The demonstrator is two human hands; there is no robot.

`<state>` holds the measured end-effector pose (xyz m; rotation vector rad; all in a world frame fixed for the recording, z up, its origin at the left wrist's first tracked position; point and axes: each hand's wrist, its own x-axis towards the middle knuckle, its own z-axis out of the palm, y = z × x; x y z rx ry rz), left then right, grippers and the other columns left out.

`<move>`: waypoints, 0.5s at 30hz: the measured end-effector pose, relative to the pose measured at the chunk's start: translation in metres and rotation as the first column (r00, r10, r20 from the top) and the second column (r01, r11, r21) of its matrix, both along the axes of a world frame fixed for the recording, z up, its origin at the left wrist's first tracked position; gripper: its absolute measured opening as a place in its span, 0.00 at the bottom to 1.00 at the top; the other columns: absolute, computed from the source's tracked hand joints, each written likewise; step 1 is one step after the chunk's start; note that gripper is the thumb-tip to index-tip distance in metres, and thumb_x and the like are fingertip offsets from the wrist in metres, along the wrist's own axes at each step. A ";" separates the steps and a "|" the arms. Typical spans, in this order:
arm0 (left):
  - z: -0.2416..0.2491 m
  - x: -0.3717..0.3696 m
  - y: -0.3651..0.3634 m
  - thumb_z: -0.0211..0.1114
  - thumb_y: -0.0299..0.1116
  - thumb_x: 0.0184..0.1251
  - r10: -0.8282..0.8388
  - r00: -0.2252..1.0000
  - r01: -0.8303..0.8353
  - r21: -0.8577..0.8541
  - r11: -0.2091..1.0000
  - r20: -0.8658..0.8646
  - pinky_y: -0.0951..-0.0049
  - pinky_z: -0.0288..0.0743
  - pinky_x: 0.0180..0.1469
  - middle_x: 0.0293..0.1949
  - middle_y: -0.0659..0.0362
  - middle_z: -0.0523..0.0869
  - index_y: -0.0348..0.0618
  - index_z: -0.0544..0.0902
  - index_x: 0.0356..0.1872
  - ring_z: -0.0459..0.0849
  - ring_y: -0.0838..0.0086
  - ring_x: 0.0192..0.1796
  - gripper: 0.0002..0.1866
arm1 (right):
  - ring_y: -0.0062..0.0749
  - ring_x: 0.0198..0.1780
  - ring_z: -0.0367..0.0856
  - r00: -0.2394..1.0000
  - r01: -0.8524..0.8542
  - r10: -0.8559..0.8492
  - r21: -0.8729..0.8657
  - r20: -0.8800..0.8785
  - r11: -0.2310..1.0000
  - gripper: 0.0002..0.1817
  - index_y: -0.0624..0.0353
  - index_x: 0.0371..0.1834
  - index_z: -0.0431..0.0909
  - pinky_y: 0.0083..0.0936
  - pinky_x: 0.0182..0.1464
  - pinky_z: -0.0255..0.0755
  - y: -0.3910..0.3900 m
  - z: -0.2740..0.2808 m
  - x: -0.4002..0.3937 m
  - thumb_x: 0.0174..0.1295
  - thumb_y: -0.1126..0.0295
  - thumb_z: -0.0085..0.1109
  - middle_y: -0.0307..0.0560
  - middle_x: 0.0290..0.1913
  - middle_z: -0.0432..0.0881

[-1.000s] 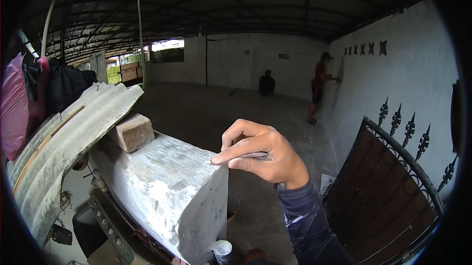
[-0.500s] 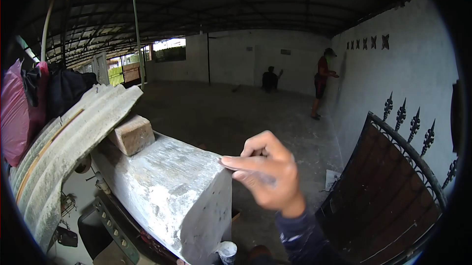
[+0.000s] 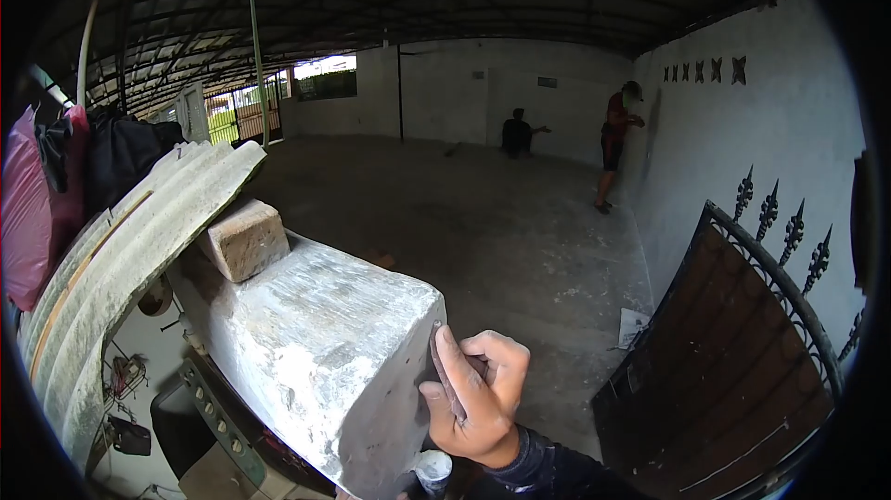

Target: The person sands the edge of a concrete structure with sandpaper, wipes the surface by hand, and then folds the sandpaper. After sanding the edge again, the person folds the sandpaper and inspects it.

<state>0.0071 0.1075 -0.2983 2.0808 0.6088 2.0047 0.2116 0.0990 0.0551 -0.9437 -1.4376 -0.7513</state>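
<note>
My right hand is beside the end face of a whitish, plaster-smeared wall top. Its fingers are closed around a thin, grey-brown folded piece of sandpaper, mostly covered by the fingers. The fingertips are close to the upper corner of that end face; whether they touch it is hard to tell. White dust marks the fingers and the dark sleeve. My left hand does not show. Below the right hand stands a grey cylinder with a white top.
A brick rests on the wall top, against corrugated roofing sheets. On the right leans a spiked metal gate. Two people are at the far walls, one crouching, one standing. A stove-like appliance is below left.
My right hand has moved down from the top edge to the end face, with its fingers now pointing upward. The view has shifted slightly. The standing person's hands are raised higher.
</note>
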 end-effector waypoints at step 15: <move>0.001 0.006 -0.019 0.70 0.21 0.52 0.129 0.988 -0.129 0.003 0.992 -0.089 0.46 0.70 0.55 0.57 0.44 0.68 0.45 0.66 0.62 0.71 0.49 0.55 0.34 | 0.36 0.42 0.68 0.998 -0.055 0.055 -0.021 -0.035 0.998 0.23 0.70 0.57 0.81 0.29 0.42 0.68 0.000 0.015 0.004 0.58 0.72 0.67 0.52 0.48 0.66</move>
